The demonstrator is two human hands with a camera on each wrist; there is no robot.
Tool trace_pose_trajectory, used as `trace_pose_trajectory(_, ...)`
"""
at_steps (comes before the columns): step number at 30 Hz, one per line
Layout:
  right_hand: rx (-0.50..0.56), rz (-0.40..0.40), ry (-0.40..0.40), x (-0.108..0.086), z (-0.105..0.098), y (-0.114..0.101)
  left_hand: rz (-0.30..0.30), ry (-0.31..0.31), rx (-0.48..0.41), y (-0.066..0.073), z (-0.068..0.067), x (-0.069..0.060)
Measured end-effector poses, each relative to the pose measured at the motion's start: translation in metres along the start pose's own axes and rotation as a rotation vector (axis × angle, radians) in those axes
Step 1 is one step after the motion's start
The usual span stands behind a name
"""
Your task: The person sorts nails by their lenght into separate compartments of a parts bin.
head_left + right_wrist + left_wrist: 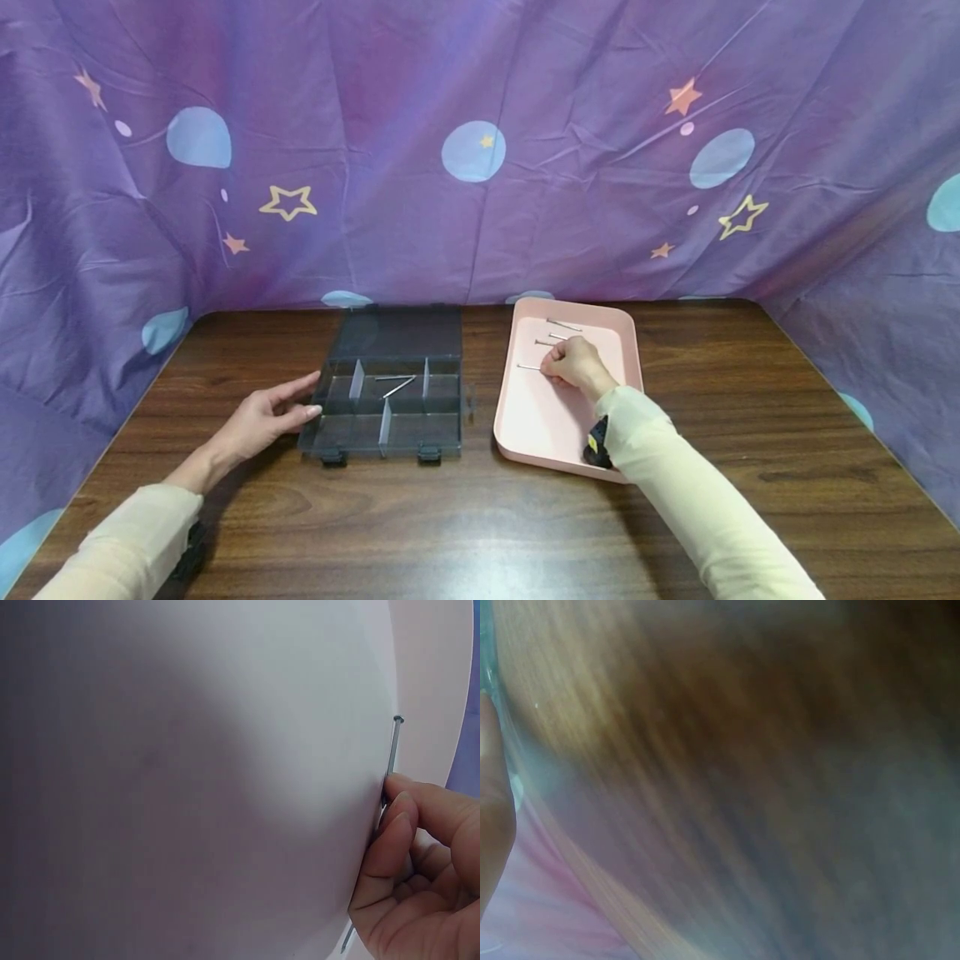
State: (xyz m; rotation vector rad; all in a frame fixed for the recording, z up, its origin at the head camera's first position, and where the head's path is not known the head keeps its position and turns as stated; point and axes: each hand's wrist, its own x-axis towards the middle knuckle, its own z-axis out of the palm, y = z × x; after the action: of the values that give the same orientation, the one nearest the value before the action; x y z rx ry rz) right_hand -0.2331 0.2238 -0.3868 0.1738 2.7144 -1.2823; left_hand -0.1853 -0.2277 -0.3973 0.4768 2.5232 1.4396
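Observation:
In the head view, my right hand (576,367) is over the pink tray (540,425), its fingertips pinching a nail (528,367). That nail's flat head (398,718) sticks out past the thumb and finger in the right wrist view, and a pointed end (346,939) shows below the hand. Several other nails, one of them this nail (564,324), lie farther back in the tray. My left hand (258,421) rests against the left side of the dark clear divided box (420,433), thumb and fingers extended. Two nails (397,387) lie in the box's back middle compartment.
The box's lid (397,333) is folded back toward the curtain. Pale dividers (386,425) split the box, and two latches (429,453) project from its front. Brown wooden table (480,525) lies around both containers, with a purple patterned curtain (390,208) behind.

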Motion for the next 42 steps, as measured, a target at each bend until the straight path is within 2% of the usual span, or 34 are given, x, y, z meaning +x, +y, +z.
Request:
trace_pose_trajectory(8,-0.026,-0.007,-0.013,-0.0006,-0.0001,-0.002,0.004,-0.001,0.01,0.0025,-0.0004,-0.0008)
trace_pose_trajectory(17,-0.135,-0.043,-0.002,-0.001,0.0,-0.0047,0.003,0.001,0.016,0.0038,-0.0012,-0.0011)
trace_pose_trajectory(22,-0.153,-0.06,-0.004,-0.0007,0.0004,-0.0043,0.001,0.004,0.013,0.0045,-0.0014,-0.0006)
trace_pose_trajectory(28,-0.109,-0.074,-0.015,-0.0005,-0.0002,-0.0011,-0.002,0.003,0.011,0.0041,-0.0017,0.0)
trace_pose_trajectory(42,0.046,-0.009,-0.068,-0.0028,-0.0074,-0.0008,-0.011,0.01,0.008,0.0042,-0.0002,-0.0001)
